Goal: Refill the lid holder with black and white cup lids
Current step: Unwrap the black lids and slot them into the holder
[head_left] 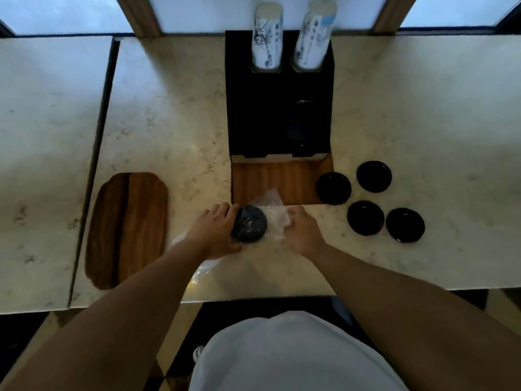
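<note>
A sleeve of black lids in a clear plastic bag lies on the marble counter near the front edge. My left hand grips the lid stack from the left. My right hand pinches the open end of the plastic bag on the right. The black lid holder stands behind them, its slots dark inside. Several loose black lids lie flat on the counter to the right of the holder.
Two stacks of printed paper cups stand in the holder's back slots. A wooden panel lies in front of the holder. A wooden tray sits at the left. The counter's front edge runs just below my forearms.
</note>
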Available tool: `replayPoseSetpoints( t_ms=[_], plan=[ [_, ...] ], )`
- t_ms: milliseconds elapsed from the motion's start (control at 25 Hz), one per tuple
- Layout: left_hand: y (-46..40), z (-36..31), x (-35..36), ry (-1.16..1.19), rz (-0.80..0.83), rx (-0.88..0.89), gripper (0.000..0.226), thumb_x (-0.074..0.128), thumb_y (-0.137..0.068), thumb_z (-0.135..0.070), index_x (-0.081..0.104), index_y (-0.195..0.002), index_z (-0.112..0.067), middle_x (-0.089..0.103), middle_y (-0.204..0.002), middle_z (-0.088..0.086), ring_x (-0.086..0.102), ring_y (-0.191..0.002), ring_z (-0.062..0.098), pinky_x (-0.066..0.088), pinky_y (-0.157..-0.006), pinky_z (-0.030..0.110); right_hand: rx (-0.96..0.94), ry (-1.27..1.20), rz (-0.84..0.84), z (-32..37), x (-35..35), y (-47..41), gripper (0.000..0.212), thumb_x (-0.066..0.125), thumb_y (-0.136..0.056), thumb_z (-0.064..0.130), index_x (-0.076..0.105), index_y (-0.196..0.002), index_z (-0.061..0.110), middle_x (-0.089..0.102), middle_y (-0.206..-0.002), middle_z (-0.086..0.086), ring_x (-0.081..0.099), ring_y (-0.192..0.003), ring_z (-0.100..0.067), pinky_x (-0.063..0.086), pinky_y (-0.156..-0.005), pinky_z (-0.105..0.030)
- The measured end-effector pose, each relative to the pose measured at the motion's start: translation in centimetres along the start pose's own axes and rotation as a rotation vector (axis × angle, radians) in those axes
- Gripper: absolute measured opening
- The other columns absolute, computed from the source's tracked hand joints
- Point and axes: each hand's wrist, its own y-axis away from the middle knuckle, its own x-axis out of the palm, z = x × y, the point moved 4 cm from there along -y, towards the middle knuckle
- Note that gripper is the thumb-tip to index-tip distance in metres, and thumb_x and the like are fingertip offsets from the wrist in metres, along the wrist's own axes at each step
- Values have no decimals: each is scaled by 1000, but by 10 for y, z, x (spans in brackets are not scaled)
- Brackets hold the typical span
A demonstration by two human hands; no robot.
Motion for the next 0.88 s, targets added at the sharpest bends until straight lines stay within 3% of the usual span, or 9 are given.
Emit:
replayPoseSetpoints(
  t_ms=[200,320,400,520,680,880],
  plan=[
    [-10,-8,4,-53,35,92,108,61,-70,-69,20,-156,-18,45,-143,9,46,-127,29,40,-109,44,62,-67,-13,-24,-1,8,48,60,-89,9,44,-135,11,64,-118,-13,62,-107,-28,39,-78,-24],
    [-7,-8,3,-113,31,109,116,49,-70,-81,16,-159,-14,43,-147,10,45,-129,29,37,-110,43,65,-21,-24,-26,-4,5,49,62,-88,23,43,-132,13,65,-117,-11,63,-105,-29,45,-79,-29],
    [-6,-9,-1,-133,-2,104,123,38,-69,-89,14,-160,-11,41,-150,13,44,-131,31,36,-111,45,42,24,-125,-21,-11,4,47,61,-88,31,45,-128,13,65,-113,-10,64,-101,-28,50,-81,-35],
    [-9,-18,-9,-79,-77,44,123,34,-70,-92,14,-159,-10,40,-152,15,42,-135,34,34,-113,47,-79,119,-240,-7,-18,0,32,63,-88,41,51,-110,21,62,-103,1,60,-87,-17,44,-69,-30],
    [-18,-40,-6,-82,-113,-1,119,32,-75,-90,19,-159,-7,43,-148,16,44,-133,34,37,-110,48,-160,269,-140,6,-13,-6,28,66,-89,50,53,-94,25,58,-96,6,57,-83,-13,40,-66,-28],
    [-24,-50,8,-90,-46,-31,113,28,-80,-86,17,-158,-6,41,-149,14,43,-133,33,37,-109,49,-181,368,-119,9,-9,-16,29,63,-93,41,61,-104,15,62,-103,-4,61,-92,-21,48,-72,-33]
  ],
)
